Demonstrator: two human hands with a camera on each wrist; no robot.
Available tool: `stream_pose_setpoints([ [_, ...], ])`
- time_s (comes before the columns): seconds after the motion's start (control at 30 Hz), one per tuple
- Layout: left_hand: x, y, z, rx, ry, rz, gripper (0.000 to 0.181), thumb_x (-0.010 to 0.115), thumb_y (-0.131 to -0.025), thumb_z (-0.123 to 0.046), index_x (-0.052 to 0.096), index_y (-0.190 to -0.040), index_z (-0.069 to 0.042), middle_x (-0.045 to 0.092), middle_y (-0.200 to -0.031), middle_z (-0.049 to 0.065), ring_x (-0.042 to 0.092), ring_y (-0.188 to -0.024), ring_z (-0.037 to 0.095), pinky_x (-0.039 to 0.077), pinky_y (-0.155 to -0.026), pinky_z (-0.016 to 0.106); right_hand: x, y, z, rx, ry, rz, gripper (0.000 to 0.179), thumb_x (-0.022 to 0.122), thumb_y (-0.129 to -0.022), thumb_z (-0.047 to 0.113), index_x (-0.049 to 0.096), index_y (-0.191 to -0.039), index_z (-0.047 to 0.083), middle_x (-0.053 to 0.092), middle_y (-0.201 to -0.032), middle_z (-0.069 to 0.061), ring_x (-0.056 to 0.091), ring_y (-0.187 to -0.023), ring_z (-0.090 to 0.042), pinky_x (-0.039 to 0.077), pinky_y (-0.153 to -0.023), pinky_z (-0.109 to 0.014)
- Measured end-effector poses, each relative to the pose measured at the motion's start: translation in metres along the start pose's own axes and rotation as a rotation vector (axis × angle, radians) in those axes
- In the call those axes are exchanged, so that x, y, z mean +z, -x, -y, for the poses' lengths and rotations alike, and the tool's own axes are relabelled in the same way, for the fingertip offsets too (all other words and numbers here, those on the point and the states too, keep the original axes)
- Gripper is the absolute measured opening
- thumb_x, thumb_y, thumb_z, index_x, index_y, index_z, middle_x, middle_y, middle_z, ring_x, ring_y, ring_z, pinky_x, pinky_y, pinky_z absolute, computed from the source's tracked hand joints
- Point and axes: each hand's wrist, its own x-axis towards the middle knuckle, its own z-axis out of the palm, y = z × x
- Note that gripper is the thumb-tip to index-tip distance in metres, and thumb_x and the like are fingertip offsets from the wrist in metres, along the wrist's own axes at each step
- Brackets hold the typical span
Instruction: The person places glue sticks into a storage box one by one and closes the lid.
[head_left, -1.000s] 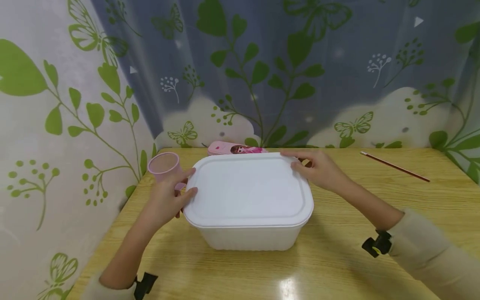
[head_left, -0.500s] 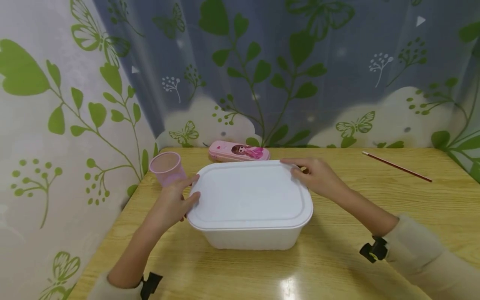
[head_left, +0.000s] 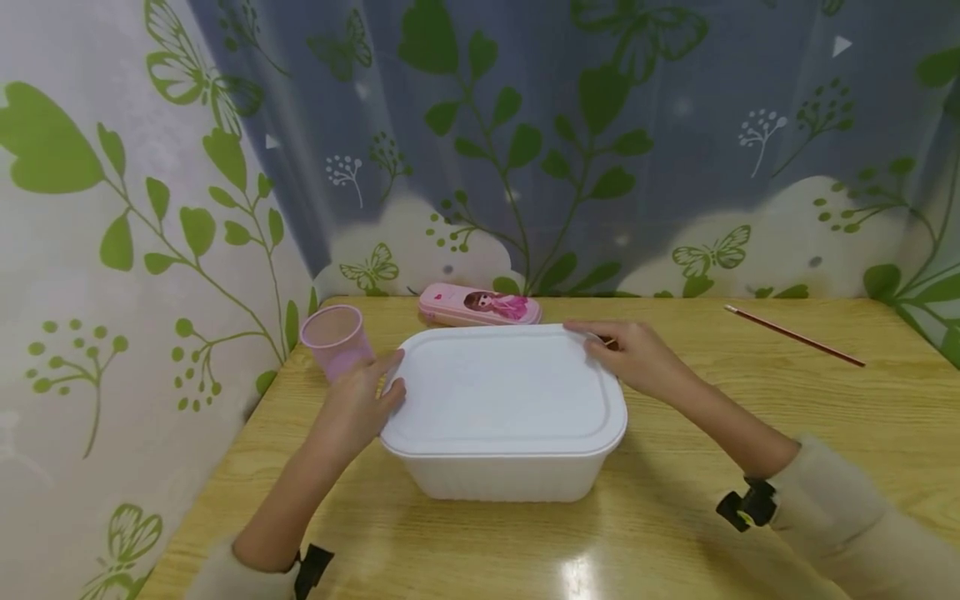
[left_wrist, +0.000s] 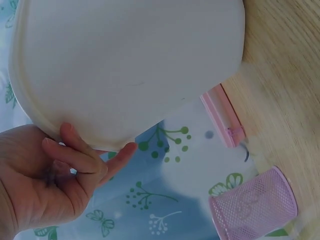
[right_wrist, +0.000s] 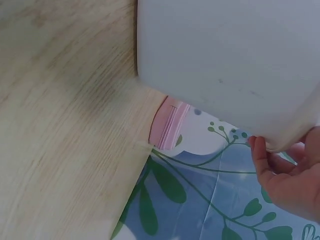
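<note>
A white plastic box (head_left: 498,479) with a white lid (head_left: 502,392) stands on the table in the head view. At the lid's left edge, my left hand (head_left: 360,408) holds the rim, thumb on top and other fingers underneath. My right hand (head_left: 637,358) grips the far right corner, its index finger along the back edge. Both wrist views show fingertips curled beneath the rim, beside the box wall (left_wrist: 130,70). What the box contains is hidden.
A pink mesh pen cup (head_left: 333,342) stands just beyond my left hand. Behind the box lies a pink pencil case (head_left: 480,305) with a doll picture. A red-and-black striped pencil (head_left: 795,336) is at the back right. Patterned curtain (head_left: 480,167) borders the table (head_left: 712,500).
The lid's far edge sits lower in the head view, and more of the pencil case shows behind it. My left hand and the lid's left edge have shifted slightly right.
</note>
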Motion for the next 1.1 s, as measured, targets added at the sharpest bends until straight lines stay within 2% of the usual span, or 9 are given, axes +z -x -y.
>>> stream_pose_setpoints([
  [0.23,0.007,0.001,0.002,-0.005,-0.011,-0.025,0.04,0.055,-0.091,-0.009,0.051,-0.128,0.004,0.057,-0.111,0.026,0.055,-0.101,0.036,0.046,-0.081,0.047,0.009,0.005,-0.005,0.059,-0.047,-0.029,0.033,0.053,-0.093,0.007,0.058,-0.125,0.007,0.063,-0.098,-0.015,0.048,-0.06,-0.015,0.04,-0.05,-0.025],
  [0.3,0.009,0.003,0.002,-0.001,-0.018,-0.041,0.04,0.054,-0.091,-0.009,0.051,-0.128,0.005,0.057,-0.111,0.026,0.054,-0.103,0.037,0.044,-0.084,0.048,0.012,0.006,-0.005,0.071,-0.056,-0.047,0.032,0.052,-0.093,0.008,0.059,-0.124,0.008,0.062,-0.085,-0.012,0.045,-0.056,-0.014,0.038,-0.048,-0.024],
  [0.43,0.011,0.007,0.005,-0.011,-0.016,-0.068,0.04,0.052,-0.091,-0.01,0.05,-0.129,0.005,0.055,-0.115,0.026,0.051,-0.107,0.038,0.041,-0.088,0.049,0.018,0.007,-0.004,0.094,-0.082,-0.07,0.032,0.052,-0.093,0.008,0.06,-0.124,0.009,0.047,-0.061,-0.004,0.039,-0.052,-0.014,0.035,-0.046,-0.023],
  [0.53,0.012,0.009,0.007,-0.024,0.002,-0.078,0.041,0.051,-0.092,-0.012,0.049,-0.13,0.004,0.055,-0.117,0.025,0.051,-0.108,0.038,0.041,-0.089,0.049,0.021,0.008,-0.004,0.114,-0.13,-0.08,0.032,0.052,-0.093,0.009,0.06,-0.124,0.009,0.055,-0.07,-0.006,0.044,-0.057,-0.017,0.037,-0.05,-0.025],
  [0.6,0.012,0.009,0.008,-0.027,0.011,-0.084,0.041,0.051,-0.092,-0.013,0.048,-0.13,0.003,0.055,-0.117,0.025,0.051,-0.109,0.038,0.041,-0.089,0.05,0.022,0.008,-0.004,0.127,-0.17,-0.084,0.032,0.052,-0.094,0.011,0.059,-0.125,0.009,0.062,-0.088,-0.011,0.05,-0.067,-0.019,0.042,-0.056,-0.026],
  [0.73,0.011,0.006,0.009,-0.031,0.04,-0.091,0.041,0.051,-0.092,-0.014,0.049,-0.131,0.002,0.053,-0.12,0.025,0.048,-0.112,0.039,0.038,-0.091,0.051,0.019,0.007,-0.004,0.142,-0.194,-0.086,0.033,0.051,-0.096,0.018,0.057,-0.127,0.009,0.059,-0.114,-0.015,0.056,-0.087,-0.023,0.047,-0.069,-0.033],
  [0.83,0.011,0.005,0.012,-0.049,0.086,-0.072,0.042,0.051,-0.093,-0.016,0.048,-0.132,0.0,0.05,-0.125,0.023,0.052,-0.107,0.037,0.042,-0.088,0.049,0.017,0.006,-0.003,0.14,-0.184,-0.09,0.035,0.051,-0.096,0.025,0.057,-0.127,0.01,0.058,-0.117,-0.014,0.057,-0.093,-0.025,0.049,-0.073,-0.036],
  [1.0,0.007,0.007,0.019,-0.062,0.165,-0.02,0.046,0.051,-0.095,-0.027,0.045,-0.134,-0.002,0.051,-0.124,0.018,0.059,-0.079,0.025,0.05,-0.069,0.038,0.018,0.006,-0.002,0.125,-0.185,-0.091,0.038,0.052,-0.095,0.031,0.057,-0.126,0.01,0.057,-0.119,-0.012,0.057,-0.094,-0.026,0.05,-0.073,-0.038],
  [1.1,0.003,0.007,0.021,-0.073,0.207,0.002,0.051,0.048,-0.096,-0.036,0.043,-0.135,-0.004,0.051,-0.122,0.017,0.058,-0.076,0.022,0.05,-0.061,0.032,0.016,0.006,0.0,0.122,-0.187,-0.092,0.038,0.052,-0.095,0.031,0.056,-0.126,0.01,0.057,-0.12,-0.012,0.056,-0.097,-0.027,0.049,-0.075,-0.041],
])
